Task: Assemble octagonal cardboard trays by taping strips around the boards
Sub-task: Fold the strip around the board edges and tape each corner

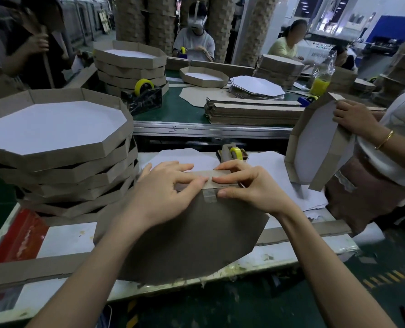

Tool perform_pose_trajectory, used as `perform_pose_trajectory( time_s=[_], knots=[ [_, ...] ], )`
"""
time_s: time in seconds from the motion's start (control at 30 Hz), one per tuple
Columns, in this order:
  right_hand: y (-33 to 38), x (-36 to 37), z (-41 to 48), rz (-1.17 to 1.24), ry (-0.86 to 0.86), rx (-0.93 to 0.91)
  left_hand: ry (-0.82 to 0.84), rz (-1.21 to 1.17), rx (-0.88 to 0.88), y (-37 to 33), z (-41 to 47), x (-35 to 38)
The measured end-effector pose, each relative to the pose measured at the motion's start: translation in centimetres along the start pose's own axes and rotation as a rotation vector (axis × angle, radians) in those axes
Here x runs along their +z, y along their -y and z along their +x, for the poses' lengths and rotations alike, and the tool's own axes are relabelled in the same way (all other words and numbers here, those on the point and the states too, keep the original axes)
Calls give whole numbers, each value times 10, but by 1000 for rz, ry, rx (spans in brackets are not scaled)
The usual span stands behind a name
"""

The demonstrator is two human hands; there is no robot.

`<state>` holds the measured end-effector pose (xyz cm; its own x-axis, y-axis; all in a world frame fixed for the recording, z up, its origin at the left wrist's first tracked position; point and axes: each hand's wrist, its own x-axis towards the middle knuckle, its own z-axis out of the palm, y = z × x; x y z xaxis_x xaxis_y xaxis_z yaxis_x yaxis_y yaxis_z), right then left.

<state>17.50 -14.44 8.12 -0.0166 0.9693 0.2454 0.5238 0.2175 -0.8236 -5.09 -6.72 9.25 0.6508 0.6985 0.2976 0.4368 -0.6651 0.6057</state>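
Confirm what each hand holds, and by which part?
The left hand and right hand hold the brown cardboard strip against the far edge of the brown octagonal cardboard board, grip on the strip's top edge beside the clear tape patch.

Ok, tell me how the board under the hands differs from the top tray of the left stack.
The board lies brown face up; the top tray shows a white face. The board has a strip only at its far edge, held by the left hand and right hand; the top tray has walls all round. The board lies on the table; the top tray sits on a stack. Both look octagonal.
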Motion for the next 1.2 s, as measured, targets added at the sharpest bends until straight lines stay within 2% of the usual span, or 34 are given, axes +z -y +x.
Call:
perform_pose_trajectory(
  time_s=[0.1, 0.23, 0.53, 0.73, 0.87, 0.93, 1.03, 1.1, 1.13, 1.2],
  knots=[
    [-2, 0, -1, -1, -2, -12, -150, 149, -29, -6, 3, 11],
    [-6, 0, -4, 16, -13, -11, -225, 226, 112, -4, 2, 17],
    [-6, 1, -4, 1, -20, -6, -129, 376, 181, 4, 2, 16],
    [1, 2, 0, -63, -1, -9, 130, 668, 99, 5, 4, 12],
    [-2, 1, 1, -11, 44, -11, 54, 630, 80, -7, 12, 10],
    [-10, -4, 5, 115, 22, 9, 15, 618, 107, -11, 17, 14],
    [-38, -23, 24, 384, -230, 196, 34, 591, 115, -8, 25, 20],
    [-73, -38, 45, 350, -415, 415, 56, 548, 57, -4, 32, 18],
    [-93, -45, 55, 290, -455, 535, 69, 521, 21, -2, 36, 15],
    [-128, -52, 73, 220, -419, 749, 100, 460, -40, 3, 45, 10]
  ],
)
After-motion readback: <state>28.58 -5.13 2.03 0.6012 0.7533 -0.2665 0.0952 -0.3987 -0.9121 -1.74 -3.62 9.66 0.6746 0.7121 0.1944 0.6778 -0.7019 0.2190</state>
